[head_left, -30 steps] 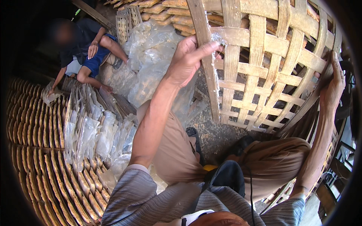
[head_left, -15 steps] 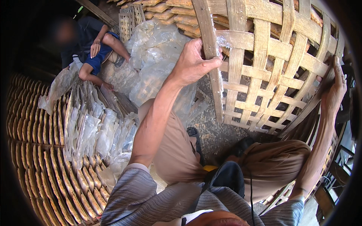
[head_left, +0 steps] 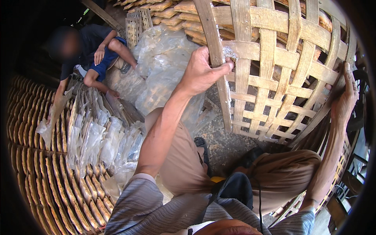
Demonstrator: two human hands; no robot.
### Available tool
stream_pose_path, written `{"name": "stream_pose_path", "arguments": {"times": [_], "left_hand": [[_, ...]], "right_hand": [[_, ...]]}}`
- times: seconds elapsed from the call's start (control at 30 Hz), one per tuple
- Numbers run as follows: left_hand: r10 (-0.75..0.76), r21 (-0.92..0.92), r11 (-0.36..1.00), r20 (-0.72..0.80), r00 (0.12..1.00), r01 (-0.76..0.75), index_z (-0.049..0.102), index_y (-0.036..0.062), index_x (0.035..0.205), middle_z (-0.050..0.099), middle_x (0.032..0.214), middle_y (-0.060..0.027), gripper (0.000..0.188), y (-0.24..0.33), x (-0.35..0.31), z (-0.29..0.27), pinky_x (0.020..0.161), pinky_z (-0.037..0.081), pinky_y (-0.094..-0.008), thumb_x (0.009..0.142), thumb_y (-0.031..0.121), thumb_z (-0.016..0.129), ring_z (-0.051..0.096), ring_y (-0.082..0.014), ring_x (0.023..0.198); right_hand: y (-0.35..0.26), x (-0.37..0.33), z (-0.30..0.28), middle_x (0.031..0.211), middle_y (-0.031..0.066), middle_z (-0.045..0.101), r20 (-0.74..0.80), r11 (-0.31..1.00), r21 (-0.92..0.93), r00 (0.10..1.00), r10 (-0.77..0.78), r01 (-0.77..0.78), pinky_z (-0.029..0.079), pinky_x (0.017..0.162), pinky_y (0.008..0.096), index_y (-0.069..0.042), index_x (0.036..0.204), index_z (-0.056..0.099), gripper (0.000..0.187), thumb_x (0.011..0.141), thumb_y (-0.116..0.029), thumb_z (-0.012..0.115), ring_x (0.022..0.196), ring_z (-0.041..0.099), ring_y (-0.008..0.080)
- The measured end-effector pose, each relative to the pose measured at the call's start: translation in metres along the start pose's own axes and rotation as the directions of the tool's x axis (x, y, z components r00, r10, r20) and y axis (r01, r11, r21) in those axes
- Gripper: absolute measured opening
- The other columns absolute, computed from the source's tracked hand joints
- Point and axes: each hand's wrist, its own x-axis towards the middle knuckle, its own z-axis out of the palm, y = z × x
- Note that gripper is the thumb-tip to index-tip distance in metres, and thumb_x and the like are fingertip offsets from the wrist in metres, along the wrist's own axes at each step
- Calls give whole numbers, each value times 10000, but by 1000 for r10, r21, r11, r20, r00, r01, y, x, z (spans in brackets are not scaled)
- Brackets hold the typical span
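Observation:
I hold a large woven bamboo rack (head_left: 267, 51), a wide-slatted lattice with wooden side bars, tilted up in front of me. My left hand (head_left: 201, 72) is closed around its left bar, the thumb and fingertips showing at the bar's inner edge. White residue clings to the slats there. At the right bar, my right hand (head_left: 344, 96) holds the rack's edge from outside, fingers stretched along it and palm against the wood. Behind the lattice, partly hidden, are stacked tan slabs (head_left: 168, 19).
Clear plastic sheeting (head_left: 168, 58) is heaped ahead. To my left stand upright boards with plastic sheets (head_left: 94, 125), beside long rows of browned slabs (head_left: 43, 176). A seated person (head_left: 98, 74) is at the far left. Crumbs litter the floor (head_left: 223, 137) by my feet.
The rack has shifted slightly left and downward in the view, with both my hands still on it. The seated person's arm now reaches down to a plastic sheet over the slab rows.

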Motion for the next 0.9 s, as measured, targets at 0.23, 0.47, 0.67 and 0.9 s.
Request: {"name": "stream_pose_path", "arguments": {"times": [0.23, 0.47, 0.67, 0.9], "left_hand": [[-84, -82, 993, 46, 995, 88, 651, -29, 1186, 709, 1063, -89, 310, 1, -5, -1, 962, 569, -364, 891, 17, 734, 694, -174, 1027], [-42, -1, 999, 33, 999, 42, 649, 1, 1148, 710, 1062, -77, 262, -3, -4, 0, 978, 548, -358, 893, 11, 710, 693, -169, 1038], [6, -124, 992, -44, 999, -11, 645, 5, 1164, 712, 1065, -84, 257, -2, -4, 6, 977, 549, -350, 917, 26, 714, 701, -170, 1037], [8, -162, 987, -43, 999, -15, 637, -18, 1187, 715, 1053, -88, 287, 2, -1, 6, 958, 569, -338, 933, 58, 745, 724, -185, 1018]], "right_hand": [[6, 0, -5, 1237, 76, 711, -18, 999, 35, 1000, 8, -7, 605, 653, 262, -11, 1308, 689, 355, 1036, -232, 637, 949, 710, 123], [6, 4, -11, 1269, 86, 695, -16, 1000, 3, 1000, -2, 2, 615, 671, 280, -14, 1311, 690, 356, 1041, -236, 624, 988, 704, 139], [4, 3, -9, 1267, 95, 696, -68, 999, -10, 997, -36, 35, 612, 676, 293, 0, 1341, 667, 392, 1041, -249, 624, 1003, 706, 157], [0, 3, -6, 1280, 101, 681, -78, 999, 31, 997, 27, -25, 598, 665, 290, 13, 1382, 629, 445, 1040, -271, 626, 1028, 700, 159]]}}
